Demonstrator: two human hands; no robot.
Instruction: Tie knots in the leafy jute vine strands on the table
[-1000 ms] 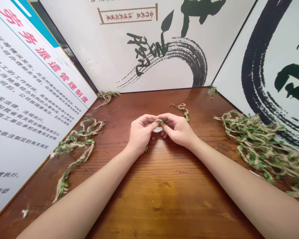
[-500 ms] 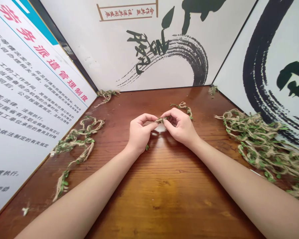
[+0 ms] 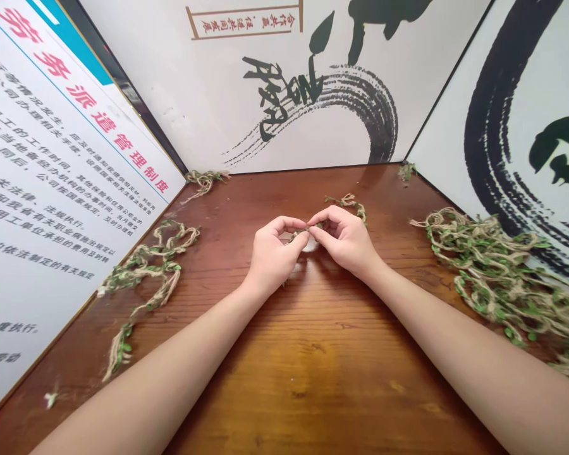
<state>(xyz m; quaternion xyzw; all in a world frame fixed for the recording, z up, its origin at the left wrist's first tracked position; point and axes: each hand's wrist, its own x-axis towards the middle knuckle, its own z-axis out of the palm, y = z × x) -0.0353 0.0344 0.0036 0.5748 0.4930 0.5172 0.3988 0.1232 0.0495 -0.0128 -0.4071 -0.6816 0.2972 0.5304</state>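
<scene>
Left hand: the left hand is curled above the middle of the table, and its thumb and index finger reach to the right.

Right hand: the right hand is curled in the same way, and its index finger and thumb reach to the left.

Fingers: the fingertips of both hands come together and pinch on the twine piece.

Twine piece: a short leafy jute twine piece is held between these fingertips, above the table. One small part goes out to the left, behind the left fingers.

Under hands: a small white bit shows, but I cannot tell what it is.

Table: the wooden table carries more leafy twine. There is a big tangled heap on the right, a long loose strand on the left, and a short piece just far of the right hand.

Far left corner: a small twine bunch lies against the wall.

Left wall: a printed notice board stands beside the table.
</scene>
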